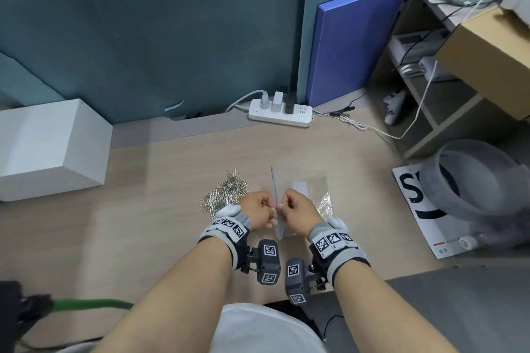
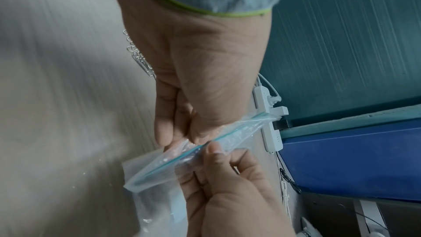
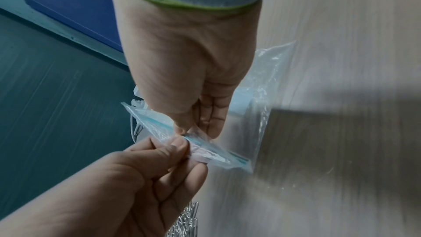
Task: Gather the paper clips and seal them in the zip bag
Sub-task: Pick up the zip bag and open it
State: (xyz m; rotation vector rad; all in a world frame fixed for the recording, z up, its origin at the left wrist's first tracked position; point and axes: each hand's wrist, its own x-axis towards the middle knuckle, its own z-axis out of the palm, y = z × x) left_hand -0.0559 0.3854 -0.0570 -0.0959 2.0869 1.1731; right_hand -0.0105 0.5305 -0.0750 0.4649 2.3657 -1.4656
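A heap of silver paper clips [image 1: 226, 192] lies on the wooden desk [image 1: 160, 180], just left of my hands. A clear zip bag [image 1: 304, 189] with a blue zip strip lies to its right, with its mouth edge lifted. My left hand [image 1: 271, 213] pinches one lip of the mouth. My right hand [image 1: 282, 206] pinches the other lip close by. In the left wrist view the zip bag [image 2: 159, 165] hangs between my left hand [image 2: 182, 138] and right hand [image 2: 214, 152], with paper clips [image 2: 139, 57] behind. The right wrist view shows the same pinch on the zip bag [image 3: 262, 96].
A white box [image 1: 48, 149] stands at the left. A power strip [image 1: 279, 113] with trailing cables lies at the back by a blue board [image 1: 352, 40]. To the right are a grey ring-shaped tub [image 1: 476, 180], a printed sheet [image 1: 415, 203] and a cluttered shelf [image 1: 430, 112].
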